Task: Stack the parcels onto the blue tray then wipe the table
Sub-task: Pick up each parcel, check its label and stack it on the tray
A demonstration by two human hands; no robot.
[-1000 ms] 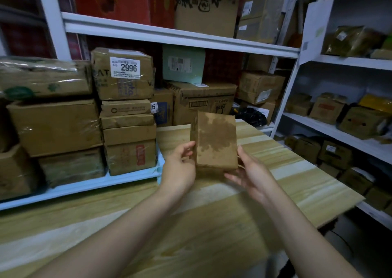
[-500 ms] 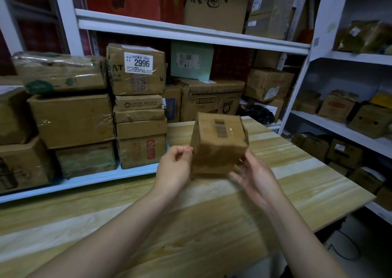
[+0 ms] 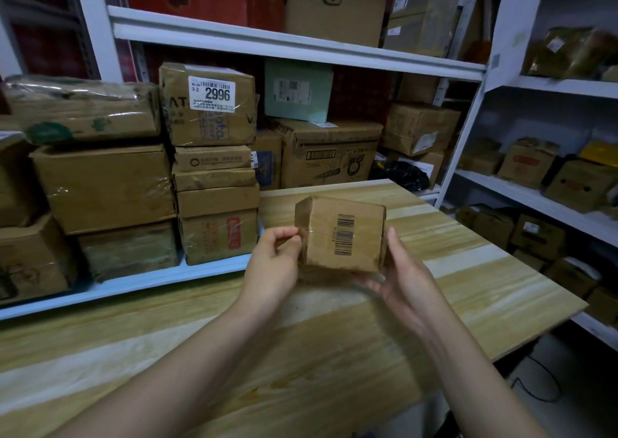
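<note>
I hold a small brown cardboard parcel with a barcode on its facing side, a little above the wooden table. My left hand pinches its left edge. My right hand supports it from below and on the right. The blue tray lies along the table's back left and carries stacked brown parcels. One stack is topped by a box labelled 2996. A larger stack of taped boxes stands to its left.
White metal shelving full of cartons rises behind the table. More shelves with boxes stand at the right. The table's right edge drops to the floor, where a black cable lies.
Both hands have turned the parcel, so a barcode side now faces me instead of the stained flat side. The parcel has also sunk lower toward the table.
</note>
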